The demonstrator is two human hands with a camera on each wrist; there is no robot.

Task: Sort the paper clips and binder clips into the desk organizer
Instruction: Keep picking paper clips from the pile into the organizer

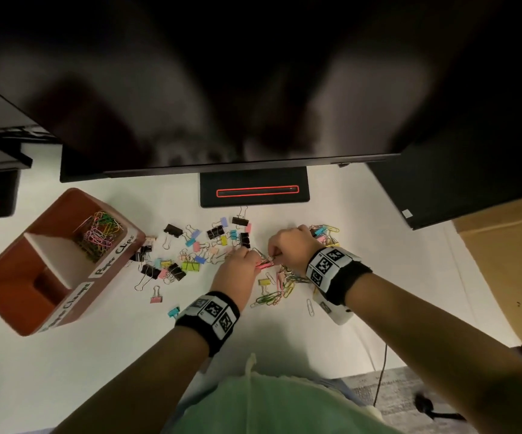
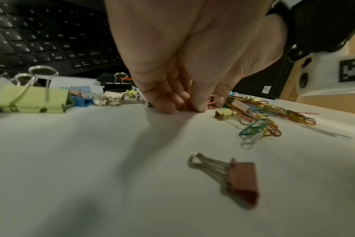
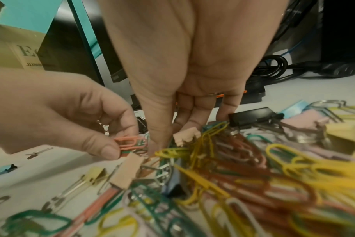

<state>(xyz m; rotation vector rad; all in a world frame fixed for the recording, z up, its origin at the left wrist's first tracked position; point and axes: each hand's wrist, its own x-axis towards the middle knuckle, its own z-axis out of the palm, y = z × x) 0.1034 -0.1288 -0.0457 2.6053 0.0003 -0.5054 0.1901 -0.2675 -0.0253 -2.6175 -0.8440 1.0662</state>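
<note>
The red-brown desk organizer [image 1: 5, 296] stands at the left, with coloured paper clips [image 1: 99, 234] in its back compartment, labelled "Paper Clips". Binder clips [image 1: 190, 249] lie scattered in the middle of the white desk. A tangle of paper clips [image 1: 284, 285] lies to their right. My left hand [image 1: 253, 261] pinches a few pink paper clips [image 3: 130, 142] between thumb and fingers just above the desk. My right hand [image 3: 164, 144] points down into the tangle, its thumb and forefinger pinching a yellow paper clip [image 3: 172, 152]. The two hands almost touch.
A monitor [image 1: 222, 89] overhangs the desk, its black stand base [image 1: 255, 191] just behind the clips. A keyboard [image 2: 51, 40] lies beyond. A lime binder clip [image 2: 34, 99] and a brown-pink one [image 2: 243, 181] lie near my left hand. A cardboard box [image 1: 510, 261] sits right.
</note>
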